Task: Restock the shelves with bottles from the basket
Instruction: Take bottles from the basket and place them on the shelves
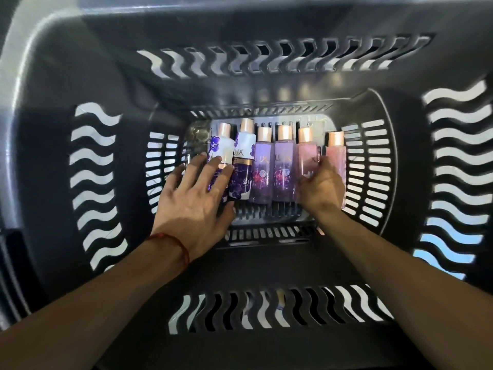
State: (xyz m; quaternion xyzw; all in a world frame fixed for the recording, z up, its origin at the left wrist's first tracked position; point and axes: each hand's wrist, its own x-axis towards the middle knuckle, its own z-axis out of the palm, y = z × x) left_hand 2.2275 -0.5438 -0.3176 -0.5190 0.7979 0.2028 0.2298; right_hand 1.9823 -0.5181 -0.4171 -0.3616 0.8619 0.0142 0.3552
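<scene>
Six bottles (273, 166) lie flat and side by side on the floor of the deep slotted basket (106, 76), caps pointing to 12 o'clock. The shelves are not in view. At the 9 o'clock end of the row, the left hand (197, 198) is spread wide. Its fingers (214, 166) are straight and rest on top of the outer white bottle (222, 145), with no grip taken. At the 3 o'clock end, the right hand (322, 188) is curled about the inner pink bottle (306, 156). Its thumb is on the bottle's 9 o'clock flank, and its fingertips are tucked into the gap toward the outer pink bottle (336, 153). How firm that hold is cannot be told. The step in hand, as judged, is to lift one bottle per hand out of the basket. Close the left thumb and fingers round the white bottle's body before lifting, since a flat palm would only roll it. Grip each bottle at mid-body, not at the cap. Lift straight up toward the opening, because the neighbours touch and a sideways pull is likely to drag them. Keep the red wrist thread (176, 241) clear of the wall slots.
</scene>
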